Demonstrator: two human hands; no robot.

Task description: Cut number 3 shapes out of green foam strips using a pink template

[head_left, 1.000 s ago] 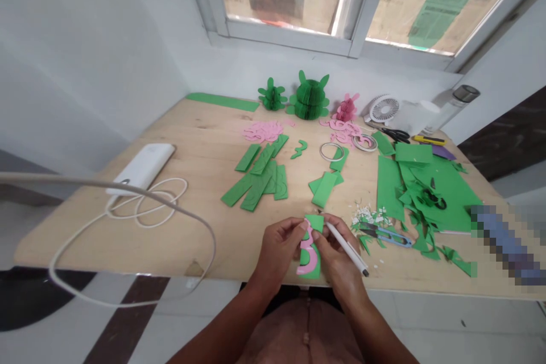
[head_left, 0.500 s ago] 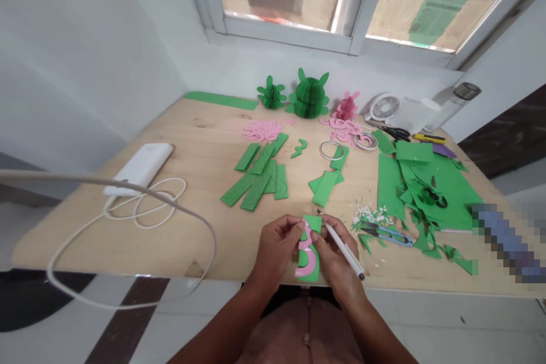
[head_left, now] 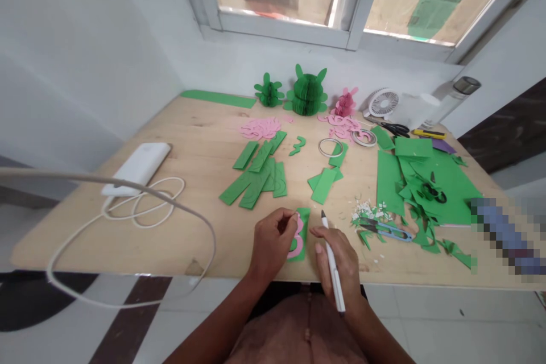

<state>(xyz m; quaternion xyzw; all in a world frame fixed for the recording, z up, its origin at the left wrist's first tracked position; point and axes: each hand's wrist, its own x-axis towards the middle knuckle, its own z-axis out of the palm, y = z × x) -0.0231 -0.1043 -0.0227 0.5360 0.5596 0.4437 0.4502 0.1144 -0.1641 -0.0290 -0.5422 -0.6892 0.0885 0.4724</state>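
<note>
At the table's near edge, my left hand (head_left: 273, 242) is closed, pinching the upper end of a curvy pink paper cutout (head_left: 298, 244) against a green paper strip (head_left: 303, 233). The fingers hide part of the cutout's left side. To the right, my right hand (head_left: 339, 259) is closed around a white pen (head_left: 333, 267), its dark tip pointing up and away from me, apart from the strip. Beyond my hands lie more green strips (head_left: 256, 182), some with drawn curves, and a wavy green cutout (head_left: 297, 146).
Thread snips (head_left: 388, 230) lie among paper scraps on the right, beside green sheets (head_left: 456, 182). Tape rolls (head_left: 330, 148), pink cutouts (head_left: 260, 127), a small fan (head_left: 383, 103) and honeycomb paper figures (head_left: 307, 94) stand or lie farther back. A white power bank (head_left: 139, 168) with a looping cable is left.
My right hand has let go of the green strip and turned the pen so its tip points away from me. The strip and pink cutout have shifted slightly left with my left hand.
</note>
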